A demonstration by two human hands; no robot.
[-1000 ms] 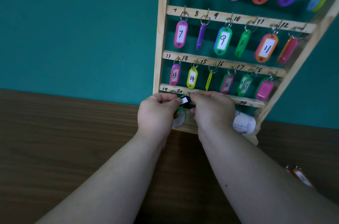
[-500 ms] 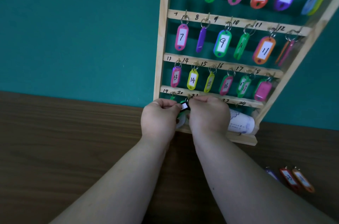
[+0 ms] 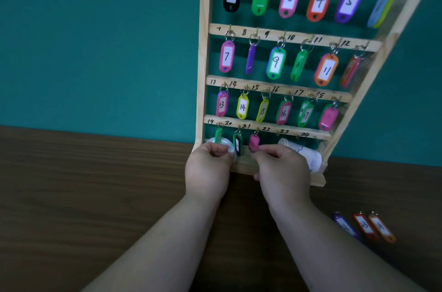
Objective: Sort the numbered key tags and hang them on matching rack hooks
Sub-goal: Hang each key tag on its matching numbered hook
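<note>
Right grip pinches the lower end of the pink tag, which hangs from the bottom-row hook just above it. The left grip sits curled alongside, and I cannot tell whether it holds anything. I judge this hanging nearly done. Next: let go, then reach for the three loose tags on the worktop, rightward of the right grip and nearer me. Bare hooks wait just right of the pink tag, but a white roll on the rack base crowds there; pulling back toward me looks freest.

Left hand and right hand have parted, leaving the black tag hanging on its hook
</note>
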